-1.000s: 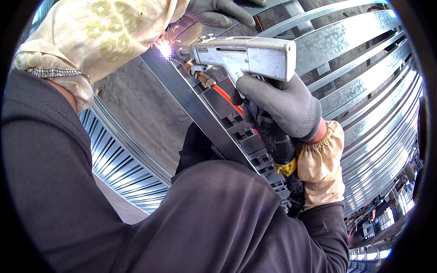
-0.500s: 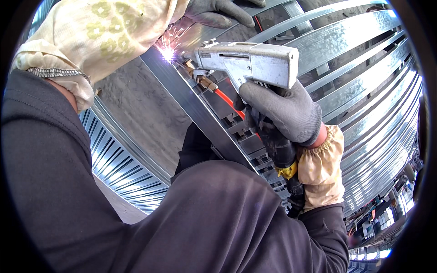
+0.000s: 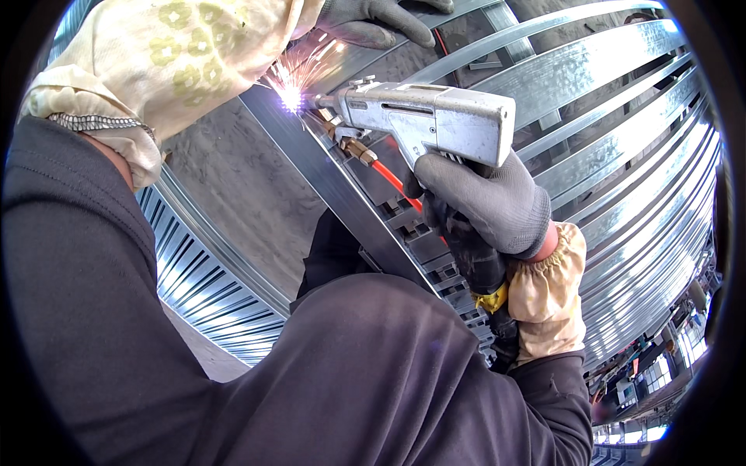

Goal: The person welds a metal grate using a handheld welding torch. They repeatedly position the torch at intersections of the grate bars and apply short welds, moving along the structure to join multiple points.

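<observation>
My right hand (image 3: pixel 489 198), in a grey glove, is wrapped round the grip of a silver welding gun (image 3: pixel 435 116). The gun's nozzle points left, and a bright arc with flying sparks (image 3: pixel 292 99) burns at its tip on a metal beam (image 3: pixel 342 198). A brass fitting with a red hose (image 3: pixel 388 177) runs under the gun. At the top, my gloved left hand (image 3: pixel 377 19) lies with its fingers stretched out over the metal work, just above the sparks. Its forearm wears a cream patterned sleeve (image 3: pixel 186 54). What lies under the left palm is hidden.
Long shiny metal profiles (image 3: pixel 575 70) spread across the right side, and ribbed metal strips (image 3: pixel 217 272) lie at lower left. My bent knee (image 3: pixel 373 326) is close below the beam. A black cable with a yellow wrap (image 3: pixel 491 298) trails from the gun beside my right forearm.
The welding gun and my right hand have shifted slightly right and down, the arc moving with them. The sparks fan out wider. My left hand has stayed put.
</observation>
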A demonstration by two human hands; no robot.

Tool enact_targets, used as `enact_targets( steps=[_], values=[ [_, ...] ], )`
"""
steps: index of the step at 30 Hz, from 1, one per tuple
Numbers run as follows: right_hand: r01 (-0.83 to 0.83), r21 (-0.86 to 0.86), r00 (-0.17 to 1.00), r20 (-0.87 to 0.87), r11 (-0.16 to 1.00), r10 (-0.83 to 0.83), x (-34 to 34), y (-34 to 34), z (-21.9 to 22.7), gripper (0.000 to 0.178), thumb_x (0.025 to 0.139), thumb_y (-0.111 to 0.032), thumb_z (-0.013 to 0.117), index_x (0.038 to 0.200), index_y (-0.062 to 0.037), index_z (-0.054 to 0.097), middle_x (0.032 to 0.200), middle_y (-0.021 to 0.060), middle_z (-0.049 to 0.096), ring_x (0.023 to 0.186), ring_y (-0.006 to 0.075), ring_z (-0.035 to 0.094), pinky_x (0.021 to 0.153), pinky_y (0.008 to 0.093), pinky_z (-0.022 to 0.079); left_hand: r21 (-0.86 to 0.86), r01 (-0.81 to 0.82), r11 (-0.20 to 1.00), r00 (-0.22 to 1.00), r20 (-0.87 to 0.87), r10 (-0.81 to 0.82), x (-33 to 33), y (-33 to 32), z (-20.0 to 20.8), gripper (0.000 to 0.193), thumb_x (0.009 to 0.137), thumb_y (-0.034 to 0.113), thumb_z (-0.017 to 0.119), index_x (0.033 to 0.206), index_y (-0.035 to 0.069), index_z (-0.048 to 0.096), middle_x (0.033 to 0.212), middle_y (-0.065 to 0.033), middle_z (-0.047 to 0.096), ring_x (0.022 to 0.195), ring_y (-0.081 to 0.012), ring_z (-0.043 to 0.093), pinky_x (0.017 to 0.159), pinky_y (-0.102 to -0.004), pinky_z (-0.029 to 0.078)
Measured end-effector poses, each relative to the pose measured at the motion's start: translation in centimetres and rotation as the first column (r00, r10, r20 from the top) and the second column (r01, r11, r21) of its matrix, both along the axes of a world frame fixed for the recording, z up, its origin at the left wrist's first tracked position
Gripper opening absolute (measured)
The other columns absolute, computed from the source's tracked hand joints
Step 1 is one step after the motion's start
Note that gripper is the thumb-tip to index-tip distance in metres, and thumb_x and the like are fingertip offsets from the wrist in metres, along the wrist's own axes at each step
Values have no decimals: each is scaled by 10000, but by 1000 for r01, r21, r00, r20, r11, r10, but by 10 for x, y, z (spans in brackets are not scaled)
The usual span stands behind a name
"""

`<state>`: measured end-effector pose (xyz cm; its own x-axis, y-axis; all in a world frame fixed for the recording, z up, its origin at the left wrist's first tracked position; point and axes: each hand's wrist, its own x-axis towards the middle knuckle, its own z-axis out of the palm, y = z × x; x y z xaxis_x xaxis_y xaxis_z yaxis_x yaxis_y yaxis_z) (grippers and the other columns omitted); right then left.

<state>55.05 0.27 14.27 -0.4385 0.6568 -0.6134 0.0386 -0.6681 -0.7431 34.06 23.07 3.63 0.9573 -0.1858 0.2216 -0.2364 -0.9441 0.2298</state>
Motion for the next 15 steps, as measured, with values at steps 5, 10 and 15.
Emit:
enact_targets(
  steps=[5,10,15],
  values=[
    [23,-32,1000,7,999,-23,0,-5,1,348,931,-227,671,1156,33,625,851,72,685,629,116,642,544,263,517,14,-2,1000,1000,-4,2,1,0,-2,433,862,404,653,1270,262,676,1455,-182,471,1391,-379,385,1175,-613,225],
    [20,-62,999,27,998,-18,1,-6,5,337,926,-214,673,1153,31,625,862,85,694,629,119,644,543,265,517,11,-2,1000,1000,14,1,-1,1,-4,439,861,407,650,1275,262,673,1459,-183,469,1390,-383,384,1176,-616,221],
    [62,-71,998,33,996,-59,1,-10,7,336,927,-213,676,1157,27,624,867,91,699,631,124,645,545,269,520,14,9,1000,1000,17,-10,1,-1,-3,464,851,405,656,1287,247,664,1458,-188,467,1389,-386,386,1170,-617,231]
  ],
)
